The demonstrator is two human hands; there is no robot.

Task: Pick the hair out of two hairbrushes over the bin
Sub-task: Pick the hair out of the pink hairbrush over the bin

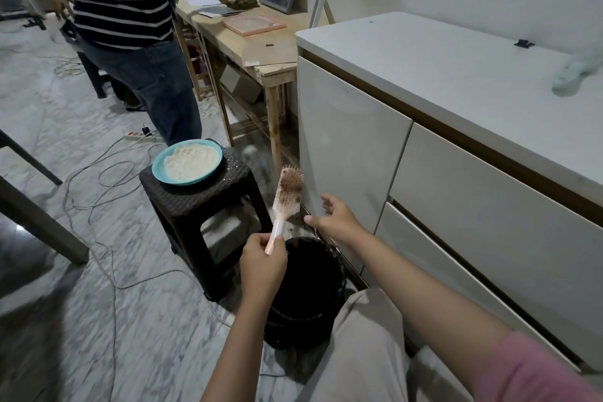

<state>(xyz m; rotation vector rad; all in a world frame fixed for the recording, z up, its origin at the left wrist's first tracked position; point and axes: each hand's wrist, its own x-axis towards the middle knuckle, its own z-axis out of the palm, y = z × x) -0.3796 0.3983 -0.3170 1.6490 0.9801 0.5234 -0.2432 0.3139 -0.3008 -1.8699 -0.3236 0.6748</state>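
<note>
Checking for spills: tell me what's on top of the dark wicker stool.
A teal plate heaped with white powder or grain sits on the stool. The stool top beneath the plate is covered.

The black bin (306, 290) is partly hidden behind the knee; a blurred pale object (569, 75) sits at the right edge.

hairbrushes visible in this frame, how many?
1. A pink hairbrush clogged with hair, its handle gripped by the left hand, held up above the black bin. The second brush is not in view; it may be hidden.
</note>
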